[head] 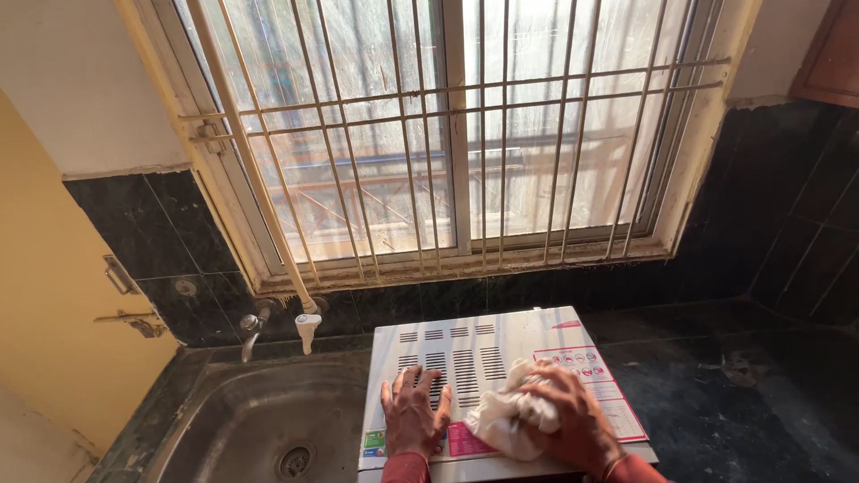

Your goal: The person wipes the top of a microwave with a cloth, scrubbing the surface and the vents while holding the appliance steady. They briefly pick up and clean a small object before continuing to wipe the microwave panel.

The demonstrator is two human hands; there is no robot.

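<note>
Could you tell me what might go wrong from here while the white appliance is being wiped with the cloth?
The white appliance appears to overlap the sink edge, so pushing with the cloth could perhaps tip or slide it toward the basin. The left hand lies flat over the vent slots; if the cloth in the right hand is damp, moisture might get inside.

Dark stone counter (716,420) under white appliance (501,344)

My left hand (414,413) lies flat, palm down, fingers spread and pointing away from me. My right hand (573,420) is curled closed just beside it, knuckles up, both wrists in red sleeves.
</note>
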